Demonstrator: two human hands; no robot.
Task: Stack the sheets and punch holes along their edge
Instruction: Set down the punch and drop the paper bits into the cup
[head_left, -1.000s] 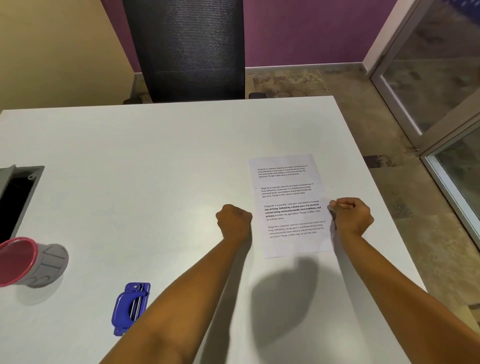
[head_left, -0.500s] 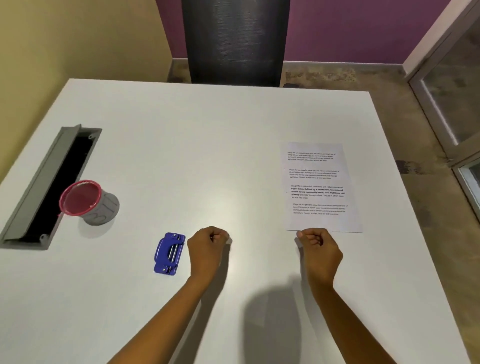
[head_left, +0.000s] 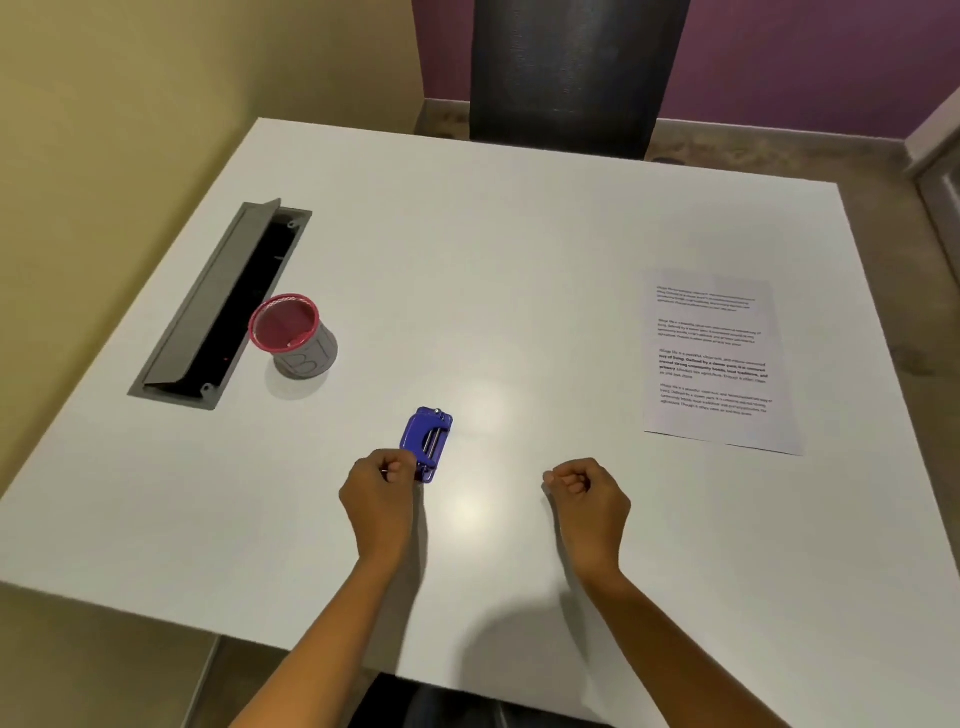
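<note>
left hand (head_left: 382, 491) fisted, touching hole punch (head_left: 427, 442); right hand (head_left: 587, 496) fisted, empty; sheets (head_left: 717, 358) apart

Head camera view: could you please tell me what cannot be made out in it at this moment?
- Sheets: how many are stacked cannot be counted from above; the print is too blurred to read.
- Hole punch: its near end is hidden by the left hand; contact is unclear.
- Right hand: curled fingers hide the palm.
- Table slot: its inside is too dark.
- Chair: cut off by the top edge.

Printed sheets (head_left: 714, 358) flat; blue punch (head_left: 428, 441) apart.
</note>
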